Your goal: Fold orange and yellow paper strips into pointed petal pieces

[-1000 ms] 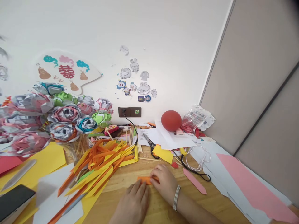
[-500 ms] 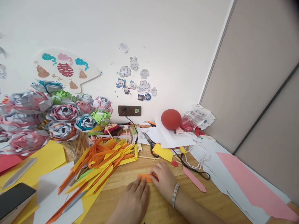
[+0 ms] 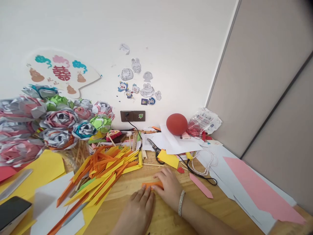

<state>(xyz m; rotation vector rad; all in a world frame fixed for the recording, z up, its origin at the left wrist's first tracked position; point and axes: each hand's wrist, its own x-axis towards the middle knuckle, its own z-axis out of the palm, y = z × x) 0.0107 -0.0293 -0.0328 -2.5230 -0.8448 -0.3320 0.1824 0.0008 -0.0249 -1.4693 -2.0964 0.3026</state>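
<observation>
A small folded strip of orange paper (image 3: 158, 184) lies on the wooden table in front of me. My left hand (image 3: 140, 205) is flat and open, its fingertips pressing the strip's near left edge. Over the strip's right part reaches my right hand (image 3: 168, 187), wearing a silvery bracelet. Its thumb rests on the paper's near edge, and its fingers arch past the far side, apart from the thumb. Part of the strip is hidden under that hand. To the left lies a pile of folded orange and yellow paper strips (image 3: 105, 169).
Paper flowers (image 3: 62, 119) crowd the back left. Scissors (image 3: 156, 150), a yellow paper piece (image 3: 168, 159) and a red balloon (image 3: 177, 124) lie beyond my hands. On the right are a pink strip (image 3: 201, 186), a bead string (image 3: 207, 166) and pink paper (image 3: 259, 189). A phone (image 3: 13, 210) sits left.
My right thumb has slid left along the orange strip toward my left fingertips, and its fingers have spread away from the thumb. The whole view has shifted slightly.
</observation>
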